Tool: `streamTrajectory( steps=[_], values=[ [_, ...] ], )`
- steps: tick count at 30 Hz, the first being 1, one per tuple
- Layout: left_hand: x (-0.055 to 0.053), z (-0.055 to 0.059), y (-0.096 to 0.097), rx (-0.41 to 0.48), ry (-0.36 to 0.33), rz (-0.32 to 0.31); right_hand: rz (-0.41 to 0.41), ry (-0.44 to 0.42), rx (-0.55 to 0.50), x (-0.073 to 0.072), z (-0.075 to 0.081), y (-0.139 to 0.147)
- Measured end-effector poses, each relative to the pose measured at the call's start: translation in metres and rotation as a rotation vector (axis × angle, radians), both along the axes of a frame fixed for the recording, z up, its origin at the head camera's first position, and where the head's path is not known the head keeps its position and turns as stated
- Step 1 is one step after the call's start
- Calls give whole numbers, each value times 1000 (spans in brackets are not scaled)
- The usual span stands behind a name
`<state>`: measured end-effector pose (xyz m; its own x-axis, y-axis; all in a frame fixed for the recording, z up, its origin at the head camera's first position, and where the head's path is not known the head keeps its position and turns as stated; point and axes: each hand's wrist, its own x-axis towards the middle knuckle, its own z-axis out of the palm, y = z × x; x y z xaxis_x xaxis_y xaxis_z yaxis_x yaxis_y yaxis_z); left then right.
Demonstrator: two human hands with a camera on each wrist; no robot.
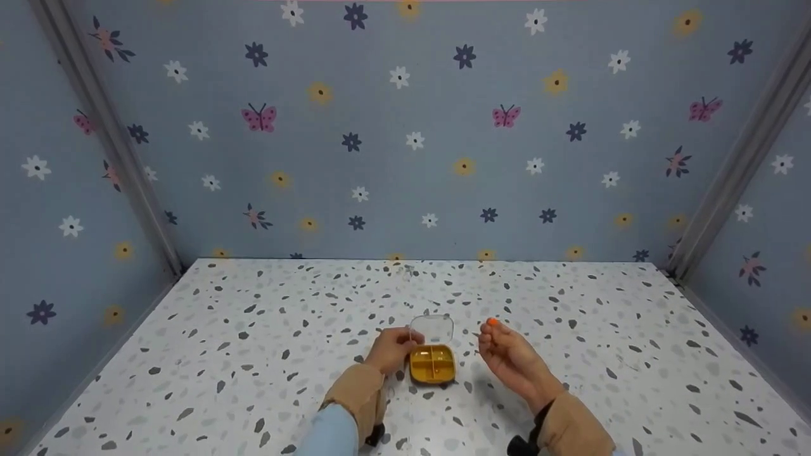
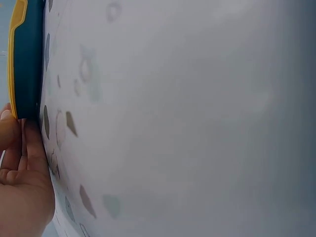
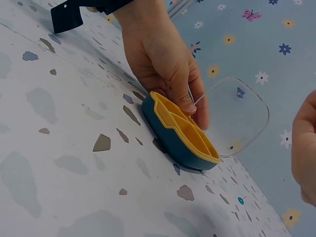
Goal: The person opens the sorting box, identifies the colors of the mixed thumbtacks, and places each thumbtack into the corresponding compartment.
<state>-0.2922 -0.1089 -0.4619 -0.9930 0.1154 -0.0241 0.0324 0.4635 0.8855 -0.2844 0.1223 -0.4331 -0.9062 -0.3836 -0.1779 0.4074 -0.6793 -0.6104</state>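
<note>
A pill box (image 1: 433, 365) with a yellow four-compartment inside and a dark teal outer shell sits on the table, its clear lid (image 1: 432, 328) raised at the back. My left hand (image 1: 391, 350) grips the box at its left side, thumb at the yellow rim and fingers along the outside. In the right wrist view, the same left hand (image 3: 160, 59) reaches over the box (image 3: 180, 133) near the lid's hinge. To the right of the box, my right hand (image 1: 514, 360) is raised and pinches a small, bright orange piece (image 1: 492, 322) at its fingertips.
The white table (image 1: 253, 354) has a grey speckled pattern. Behind it stands a blue wall (image 1: 393, 126) with flowers and butterflies, and similar panels close in both sides. Tan cuffs and dark straps wrap both wrists.
</note>
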Motion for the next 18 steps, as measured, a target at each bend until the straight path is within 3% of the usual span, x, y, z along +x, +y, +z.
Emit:
streamTrajectory(
  steps=[8,12,18],
  values=[
    [0,0,0,11,6,1,-9,-6,72,-1,3,-1],
    [0,0,0,14,18,3,25,41,144,-2,5,-3],
    [-1,-1,-1,23,10,-4,52,219,457,-7,8,-9]
  ],
)
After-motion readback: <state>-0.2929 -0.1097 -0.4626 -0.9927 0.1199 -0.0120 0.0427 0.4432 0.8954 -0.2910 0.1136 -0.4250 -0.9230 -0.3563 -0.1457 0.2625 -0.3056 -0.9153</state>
